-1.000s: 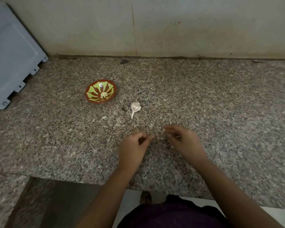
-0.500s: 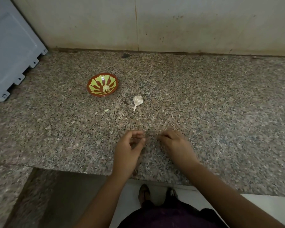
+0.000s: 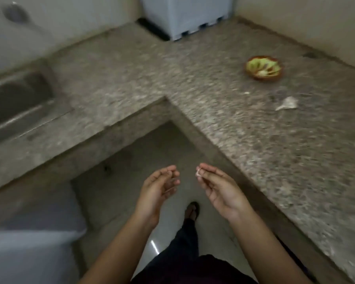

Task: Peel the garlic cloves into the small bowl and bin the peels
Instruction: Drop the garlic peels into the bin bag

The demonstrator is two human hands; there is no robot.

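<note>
The small red and green bowl (image 3: 263, 68) stands on the granite counter (image 3: 244, 140) at the upper right, with a pale clove inside. A garlic bulb (image 3: 287, 103) lies on the counter below and right of the bowl. My right hand (image 3: 219, 186) is off the counter, over the floor, palm up, pinching small whitish garlic peels (image 3: 198, 173) at its fingertips. My left hand (image 3: 160, 186) hovers beside it, palm up, with fingers curled; the blur hides whether it holds any peel.
The counter is L-shaped, with a steel sink (image 3: 14, 103) at the left. A pale blue-grey appliance (image 3: 184, 15) stands in the far corner. A light object (image 3: 33, 255) fills the lower left. My sandalled foot (image 3: 192, 211) is on the floor between the counters.
The view has swung left and back from the counter. Both hands have left the granite surface and now hang over the floor, the right one carrying peels.
</note>
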